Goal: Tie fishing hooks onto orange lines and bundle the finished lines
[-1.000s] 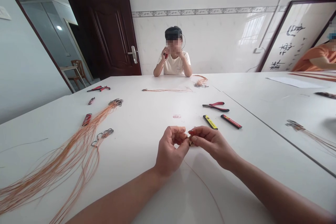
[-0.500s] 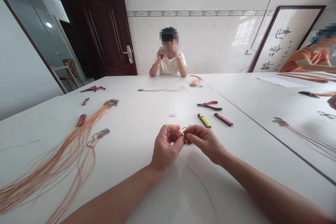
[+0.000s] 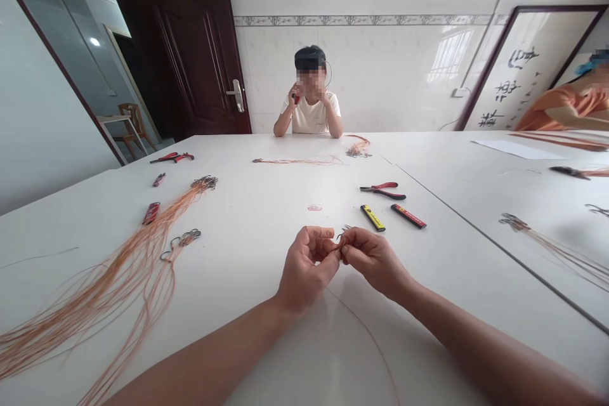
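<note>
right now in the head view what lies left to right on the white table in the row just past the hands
short red-and-black case → orange fishing lines → small pink item → yellow-and-black bar → long red-and-black bar

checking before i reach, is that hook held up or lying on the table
Held up: the fishing hook pokes above the fingertips of the right hand, off the table.
</note>
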A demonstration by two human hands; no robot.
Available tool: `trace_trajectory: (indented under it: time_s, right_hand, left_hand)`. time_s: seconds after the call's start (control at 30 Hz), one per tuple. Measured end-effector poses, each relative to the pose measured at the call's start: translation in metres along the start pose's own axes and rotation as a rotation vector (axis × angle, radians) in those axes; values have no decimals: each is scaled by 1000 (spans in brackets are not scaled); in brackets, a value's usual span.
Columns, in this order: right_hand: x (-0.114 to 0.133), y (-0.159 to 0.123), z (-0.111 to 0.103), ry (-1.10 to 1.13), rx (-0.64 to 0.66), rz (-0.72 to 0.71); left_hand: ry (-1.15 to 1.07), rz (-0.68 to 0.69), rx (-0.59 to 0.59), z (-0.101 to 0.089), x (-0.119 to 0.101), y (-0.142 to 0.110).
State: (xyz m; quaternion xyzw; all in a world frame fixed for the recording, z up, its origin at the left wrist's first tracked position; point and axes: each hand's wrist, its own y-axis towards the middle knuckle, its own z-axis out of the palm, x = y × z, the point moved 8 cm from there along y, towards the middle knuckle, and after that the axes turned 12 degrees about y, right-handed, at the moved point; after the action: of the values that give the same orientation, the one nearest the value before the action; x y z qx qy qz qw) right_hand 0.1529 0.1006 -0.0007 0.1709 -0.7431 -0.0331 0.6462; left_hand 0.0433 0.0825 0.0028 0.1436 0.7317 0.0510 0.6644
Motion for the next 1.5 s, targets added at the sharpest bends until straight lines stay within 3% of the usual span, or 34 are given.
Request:
trace_trajectory:
  time_s: [0.37, 0.6, 0.87, 1.07, 1.33, 1.5]
  right_hand:
    - [15, -2, -13, -193, -114, -14]
    - [9, -3, -2, -27, 12, -15]
    - [14, -4, -4, -166, -8, -51]
    - [15, -2, -4, -197, 0, -38]
    - [21, -2, -2, -324, -34, -124]
    - [18, 1, -11, -296, -89, -98]
  left_hand:
    - [99, 33, -41, -4, -3, -1]
    - [97, 36, -59, -6, -2, 1]
    - [0, 21, -14, -2, -2, 0]
    - [13, -4, -10, -1, -1, 0]
    - [30, -32, -3, -1, 2, 2]
    - [-16, -74, -37, -5, 1, 1]
